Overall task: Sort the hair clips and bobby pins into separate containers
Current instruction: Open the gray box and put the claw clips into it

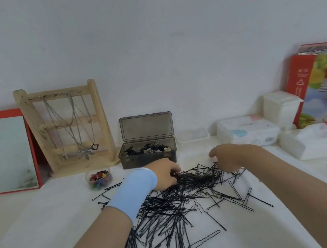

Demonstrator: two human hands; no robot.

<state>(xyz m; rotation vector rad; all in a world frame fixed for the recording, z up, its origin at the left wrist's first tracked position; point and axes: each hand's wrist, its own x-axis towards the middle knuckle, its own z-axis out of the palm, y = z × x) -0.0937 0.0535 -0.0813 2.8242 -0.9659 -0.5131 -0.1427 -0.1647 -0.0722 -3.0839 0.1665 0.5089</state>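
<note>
While black bobby pins (pixel 188 201) lie heaped on the white table (pixel 46 220), left hand (pixel 164 174) pinches a bunch at the far edge, right hand (pixel 227 158) curls fingers into the pile, grip unclear; hair clips (pixel 149 147) sit in the open grey box (pixel 148 158) just behind

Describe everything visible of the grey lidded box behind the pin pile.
The box is rectangular, smoky grey translucent plastic. Its hinged lid stands open, upright at the back. Dark and pale hair clips fill it near the rim. It sits on the white table by the wall, close beside the wooden stand; whether they touch is unclear.
</note>
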